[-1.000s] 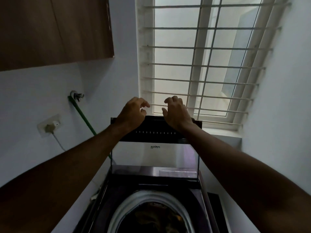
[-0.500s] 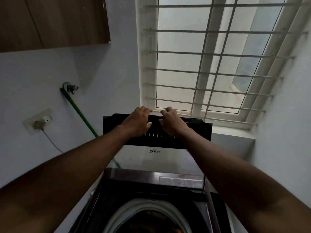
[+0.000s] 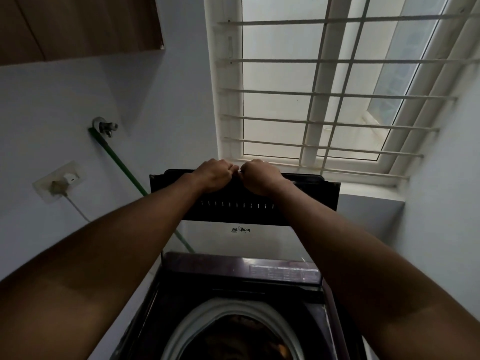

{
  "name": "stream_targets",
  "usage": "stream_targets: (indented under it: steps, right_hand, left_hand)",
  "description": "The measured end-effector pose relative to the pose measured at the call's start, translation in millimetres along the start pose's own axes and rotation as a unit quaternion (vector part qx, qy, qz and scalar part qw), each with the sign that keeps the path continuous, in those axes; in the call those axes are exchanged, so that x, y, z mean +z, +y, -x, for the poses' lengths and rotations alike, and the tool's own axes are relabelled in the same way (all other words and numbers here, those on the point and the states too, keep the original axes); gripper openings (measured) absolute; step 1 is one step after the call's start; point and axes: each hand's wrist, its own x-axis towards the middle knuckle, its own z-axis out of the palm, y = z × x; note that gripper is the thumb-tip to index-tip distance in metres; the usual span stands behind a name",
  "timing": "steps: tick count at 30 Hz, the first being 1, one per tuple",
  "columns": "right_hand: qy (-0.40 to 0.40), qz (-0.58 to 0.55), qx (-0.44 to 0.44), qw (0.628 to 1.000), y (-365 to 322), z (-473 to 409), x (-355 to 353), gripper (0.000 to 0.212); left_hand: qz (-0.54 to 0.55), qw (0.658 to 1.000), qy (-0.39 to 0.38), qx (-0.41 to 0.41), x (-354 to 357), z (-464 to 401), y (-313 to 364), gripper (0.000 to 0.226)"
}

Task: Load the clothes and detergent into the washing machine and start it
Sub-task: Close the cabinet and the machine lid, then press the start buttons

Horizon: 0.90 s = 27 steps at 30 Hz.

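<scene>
Top-loading washing machine (image 3: pixel 233 287) sits dead centre below the barred window (image 3: pixel 324 87), dark glossy body, pale grey ring around the tub mouth, and something dark and brownish lying down inside the drum (image 3: pixel 233 341), too dim to make out as individual pieces. One lid (image 3: pixel 244 211), raised upright: a black upper band with a row of small white tick marks, a clear glass panel beneath with a brand logo reading upside down. Two hands on its top edge, side by side and almost touching: left hand (image 3: pixel 215 175) curls its fingers over the rim and grips it, right hand (image 3: pixel 262 178) does the same just beside. On the left wall, one tap (image 3: pixel 105 126), one green hose (image 3: pixel 124 167) running down from it behind the lid, and one socket (image 3: pixel 61 181) with a plug in it. One wooden cabinet (image 3: pixel 78 24) up in the left corner.
</scene>
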Motion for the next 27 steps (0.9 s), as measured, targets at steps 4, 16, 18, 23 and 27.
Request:
stream_targets:
  steps: [4,16,18,23,27]
  right_hand:
    - [-0.035,-0.004,0.007,0.999,-9.8,18.3,-13.4,0.042]
    - [-0.060,0.031,-0.038,0.997,-30.2,92.3,-34.0,0.050]
    - [-0.062,0.033,-0.036,0.997,-31.4,101.9,-32.0,0.052]
    - [-0.080,0.000,-0.020,0.997,-39.7,127.6,-26.4,0.064]
    - [-0.083,-0.013,-0.022,0.996,-48.7,154.4,-23.0,0.061]
  left_hand:
    - [0.005,1.000,-0.016,-0.002,-5.3,17.3,4.6,0.044]
    - [-0.031,0.997,-0.070,-0.016,-23.4,89.2,19.2,0.087]
    - [-0.034,0.997,-0.075,-0.001,-23.8,101.0,20.3,0.085]
    - [-0.031,0.996,-0.082,0.016,-19.2,128.9,12.8,0.087]
    - [-0.027,0.995,-0.089,0.034,-17.8,153.5,12.3,0.098]
